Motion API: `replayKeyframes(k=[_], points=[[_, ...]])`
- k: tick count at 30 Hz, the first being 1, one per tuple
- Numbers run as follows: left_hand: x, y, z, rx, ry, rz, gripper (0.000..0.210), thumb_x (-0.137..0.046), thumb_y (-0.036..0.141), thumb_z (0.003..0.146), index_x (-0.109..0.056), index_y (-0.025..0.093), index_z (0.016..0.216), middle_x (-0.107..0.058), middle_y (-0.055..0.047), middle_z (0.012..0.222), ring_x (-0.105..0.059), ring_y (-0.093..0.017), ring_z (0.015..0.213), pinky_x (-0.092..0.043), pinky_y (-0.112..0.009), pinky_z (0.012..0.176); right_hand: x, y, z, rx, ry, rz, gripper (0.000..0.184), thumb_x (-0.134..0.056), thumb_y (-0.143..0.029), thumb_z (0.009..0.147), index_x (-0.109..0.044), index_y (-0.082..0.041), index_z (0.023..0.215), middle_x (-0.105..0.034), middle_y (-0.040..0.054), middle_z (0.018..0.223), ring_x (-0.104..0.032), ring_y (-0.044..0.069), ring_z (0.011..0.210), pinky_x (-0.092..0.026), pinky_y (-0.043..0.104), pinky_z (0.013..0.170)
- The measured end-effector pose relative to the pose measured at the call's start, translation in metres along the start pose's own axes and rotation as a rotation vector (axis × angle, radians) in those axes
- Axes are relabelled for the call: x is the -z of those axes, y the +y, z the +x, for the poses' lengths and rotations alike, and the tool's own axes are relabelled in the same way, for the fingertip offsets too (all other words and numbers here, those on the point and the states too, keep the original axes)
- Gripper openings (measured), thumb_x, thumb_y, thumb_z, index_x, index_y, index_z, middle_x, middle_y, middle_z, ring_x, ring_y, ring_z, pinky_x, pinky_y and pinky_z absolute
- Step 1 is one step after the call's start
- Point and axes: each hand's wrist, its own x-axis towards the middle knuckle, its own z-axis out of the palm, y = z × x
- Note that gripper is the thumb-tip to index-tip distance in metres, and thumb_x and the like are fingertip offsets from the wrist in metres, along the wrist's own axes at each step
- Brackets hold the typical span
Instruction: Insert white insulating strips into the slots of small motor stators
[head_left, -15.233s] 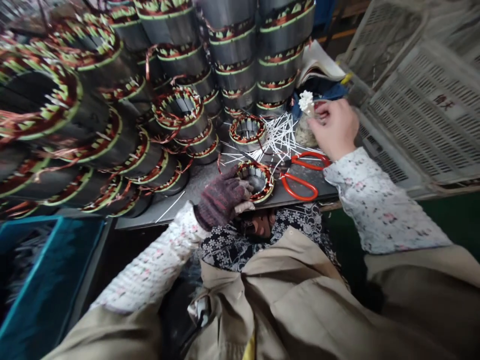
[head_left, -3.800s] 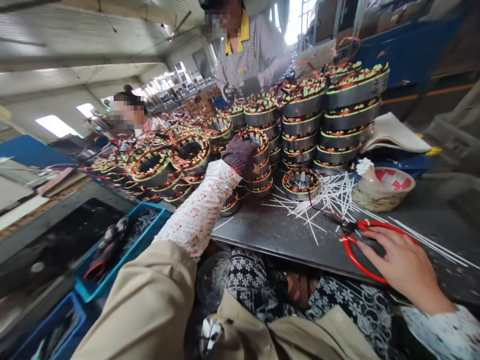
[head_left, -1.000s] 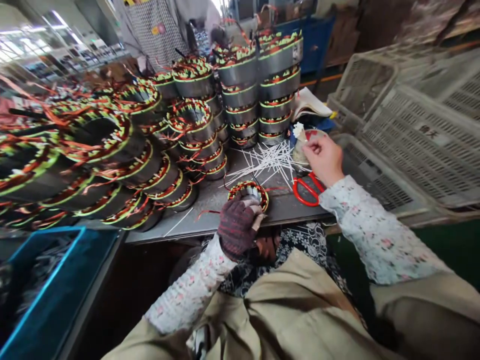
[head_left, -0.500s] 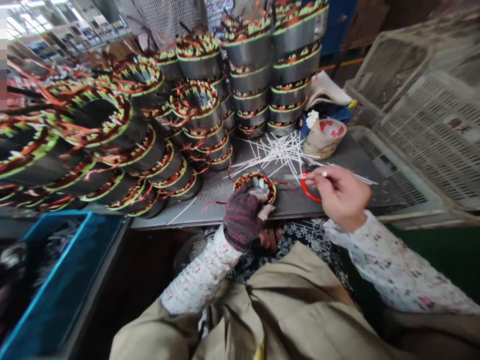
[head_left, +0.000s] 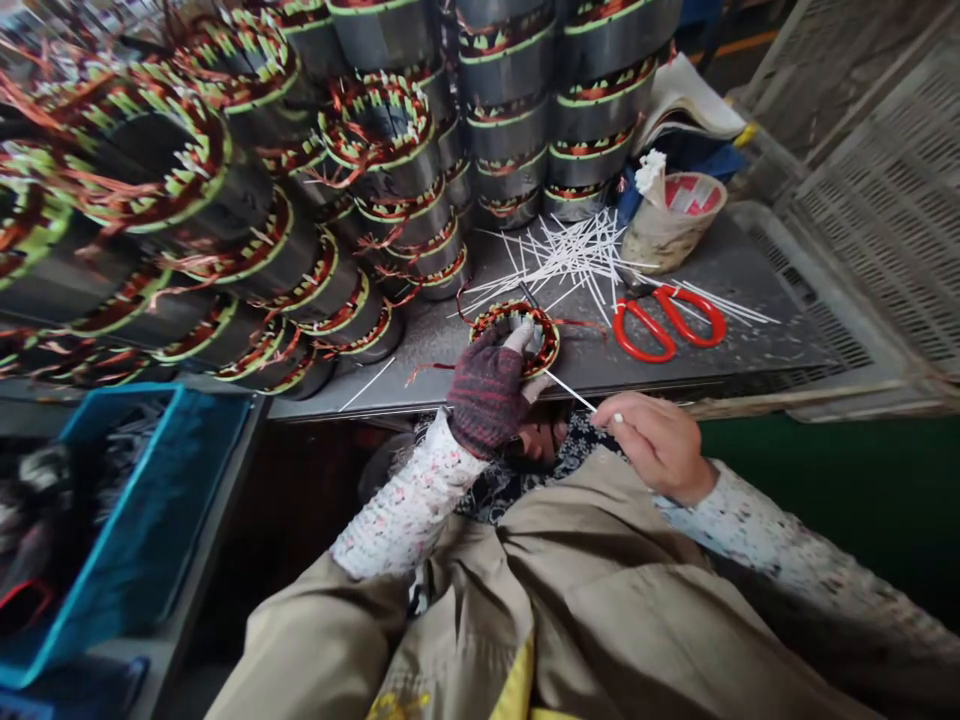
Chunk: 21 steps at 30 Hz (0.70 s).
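A small motor stator [head_left: 553, 352] with copper windings and a yellow-green rim rests at the table's front edge. My left hand [head_left: 487, 395], in a dark knitted glove with bare fingertips, grips its near side, with the forefinger inside the ring. From the stator's lower right edge a thin white stick [head_left: 571, 390] runs to my right hand [head_left: 652, 440]. That bare hand pinches its end between thumb and fingers. Scissors [head_left: 679, 325] with red handles lie on the table beyond my right hand; their blades are hidden under white sticks.
Loose white sticks [head_left: 570, 250] lie in a heap behind the stator. A tub [head_left: 671, 235] holding more sticks stands to their right. Tall stacks of stators [head_left: 405, 165] fill the back and left. A blue bin [head_left: 176, 480] sits lower left, plastic crates [head_left: 885, 200] at right.
My right hand has left the scissors, moving left and toward me, and now pulls near the stator with a white stick. My left forefinger now reaches into the ring. The view has tilted down.
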Motion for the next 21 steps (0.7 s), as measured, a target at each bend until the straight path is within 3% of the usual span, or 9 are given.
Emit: replayKeyframes(k=[3,6,7,9,11,13,16,21], points=[[-0.007,0.005,-0.002,0.073,0.038,-0.086,0.068,-0.069,0.042,0.098,-0.040,0.017,0.153,-0.068,-0.018,0.138,-0.067,-0.030,0.129,-0.057,-0.050,0.111,-0.019,0.006,0.019,-0.153,0.074,0.087,0.022,-0.056,-0.024,0.100,-0.071,-0.023,0.084,-0.079,0.0040,0.084,-0.075,0.018,0.077,-0.060,0.031,0.072],[-0.008,0.007,-0.002,0.195,0.037,-0.402,0.067,-0.059,0.035,0.103,-0.028,0.022,0.161,-0.062,-0.017,0.145,-0.070,-0.022,0.124,-0.062,-0.041,0.104,-0.037,0.012,0.035,-0.359,0.174,0.226,0.024,-0.064,-0.038,0.098,-0.074,-0.022,0.082,-0.077,0.0029,0.077,-0.071,0.017,0.066,-0.058,0.030,0.065],[-0.007,0.007,-0.002,0.220,0.027,-0.500,0.061,-0.055,0.032,0.105,-0.030,0.024,0.161,-0.064,-0.015,0.144,-0.072,-0.020,0.121,-0.063,-0.038,0.102,-0.040,0.012,0.038,-0.416,0.182,0.266,0.026,-0.065,-0.042,0.098,-0.074,-0.022,0.084,-0.076,0.0023,0.075,-0.069,0.016,0.062,-0.057,0.029,0.061],[-0.004,0.006,-0.001,0.234,0.003,-0.588,0.042,-0.053,0.028,0.106,-0.049,0.026,0.149,-0.069,-0.010,0.136,-0.072,-0.018,0.120,-0.062,-0.039,0.105,-0.041,0.011,0.041,-0.483,0.147,0.321,0.031,-0.062,-0.047,0.099,-0.075,-0.022,0.089,-0.075,0.0023,0.075,-0.065,0.014,0.057,-0.054,0.028,0.055],[-0.002,0.004,0.001,0.227,-0.007,-0.556,0.022,-0.058,0.027,0.104,-0.068,0.025,0.124,-0.074,-0.007,0.126,-0.071,-0.019,0.122,-0.058,-0.044,0.112,-0.038,0.008,0.042,-0.469,0.086,0.320,0.036,-0.056,-0.049,0.102,-0.075,-0.021,0.089,-0.074,0.0039,0.079,-0.065,0.014,0.060,-0.053,0.029,0.056],[0.000,0.002,0.003,0.229,-0.013,-0.505,0.014,-0.062,0.025,0.102,-0.073,0.024,0.110,-0.076,-0.007,0.120,-0.071,-0.020,0.122,-0.056,-0.047,0.116,-0.034,0.004,0.043,-0.405,0.049,0.254,0.038,-0.052,-0.047,0.104,-0.073,-0.021,0.084,-0.072,0.0048,0.080,-0.065,0.016,0.066,-0.053,0.030,0.061],[0.000,0.000,0.004,0.218,-0.040,-0.464,0.016,-0.063,0.025,0.101,-0.073,0.024,0.113,-0.077,-0.007,0.119,-0.071,-0.020,0.121,-0.055,-0.048,0.118,-0.033,0.003,0.046,-0.332,0.022,0.103,0.034,-0.052,-0.039,0.103,-0.068,-0.022,0.077,-0.067,0.0039,0.075,-0.063,0.018,0.070,-0.049,0.032,0.066],[0.001,-0.004,0.002,0.136,-0.055,-0.458,0.018,-0.063,0.027,0.101,-0.072,0.028,0.116,-0.079,-0.003,0.117,-0.073,-0.019,0.117,-0.054,-0.049,0.119,-0.041,0.013,0.053,-0.370,-0.024,-0.054,0.027,-0.058,-0.030,0.093,-0.059,-0.023,0.067,-0.059,0.0019,0.069,-0.053,0.015,0.060,-0.039,0.031,0.059]])
